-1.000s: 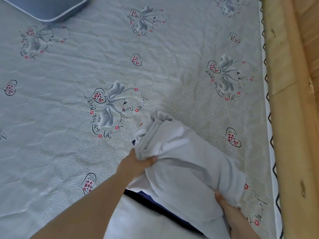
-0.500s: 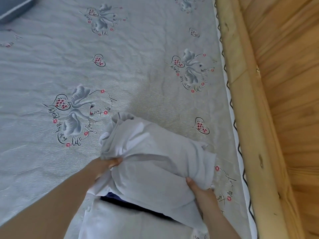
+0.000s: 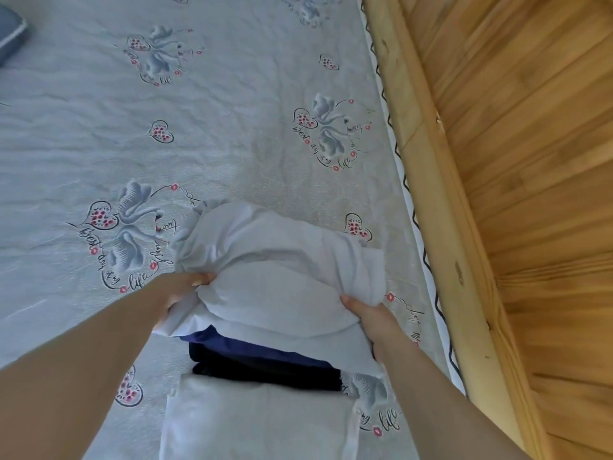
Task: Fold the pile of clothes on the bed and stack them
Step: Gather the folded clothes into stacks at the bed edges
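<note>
A bulky folded white garment point(image 3: 278, 270) lies on top of a stack on the bed. My left hand point(image 3: 179, 290) grips its left side, thumb on top and fingers tucked underneath. My right hand point(image 3: 371, 317) grips its right side in the same way. Below it in the stack I see a blue garment point(image 3: 245, 345) and a black garment point(image 3: 265, 370). Nearer to me lies another flat white piece of clothing point(image 3: 258, 423), touching the front of the stack.
The bed point(image 3: 232, 121) wears a pale grey cover printed with swans and hearts. A wooden bed rail point(image 3: 441, 207) runs along the right, with wood flooring point(image 3: 537, 127) beyond. A blue pillow corner point(image 3: 10, 34) shows at the far left top.
The view has swung to the right, showing more floor. Both hands keep their grip on the white garment, which now sits lower and flatter on the dark garments.
</note>
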